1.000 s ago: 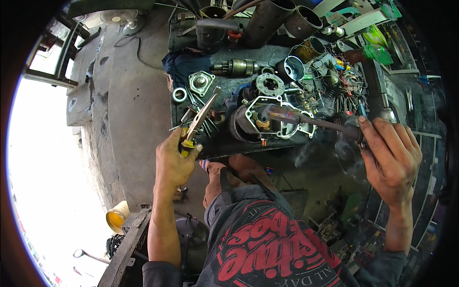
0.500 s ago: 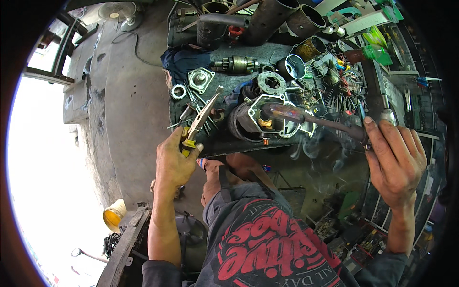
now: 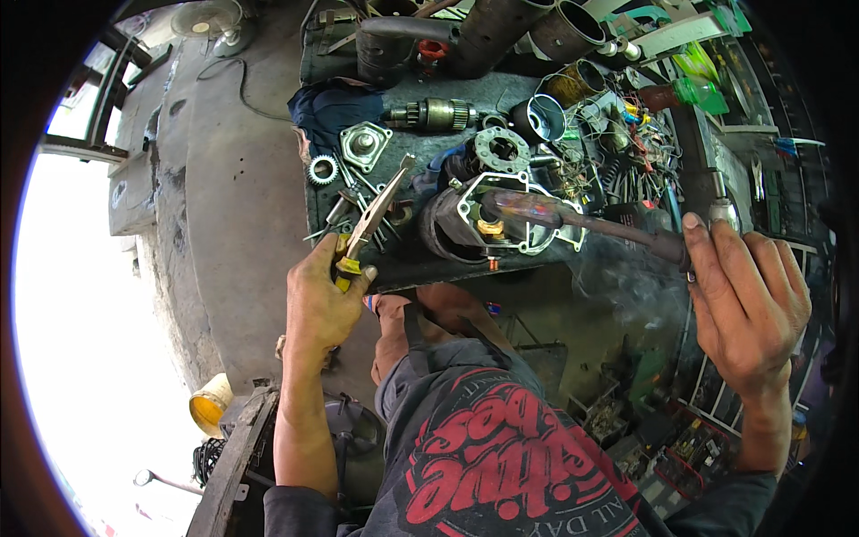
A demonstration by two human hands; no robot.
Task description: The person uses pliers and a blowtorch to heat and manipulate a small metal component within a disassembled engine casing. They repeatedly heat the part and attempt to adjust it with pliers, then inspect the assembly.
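Note:
My left hand is closed around the yellow handles of a pair of long-nosed pliers, whose jaws point up and away over the bench. My right hand grips the handle end of a large soldering iron. Its thick, heat-stained head lies over the open end of a dark cylindrical motor housing, close to a brass-coloured part; whether they touch I cannot tell. A copper stud sticks out of the housing's near side. Smoke drifts below the iron's shaft.
On the bench lie an armature, a pentagonal end cover, a small gear and a round drilled plate. Tangled wires and tools crowd the right. Dark metal cylinders stand behind. A yellow bucket sits lower left.
The bench and its parts appear slightly further left in the picture. My right hand sits a little further right and lower, still on the iron. The smoke has changed shape.

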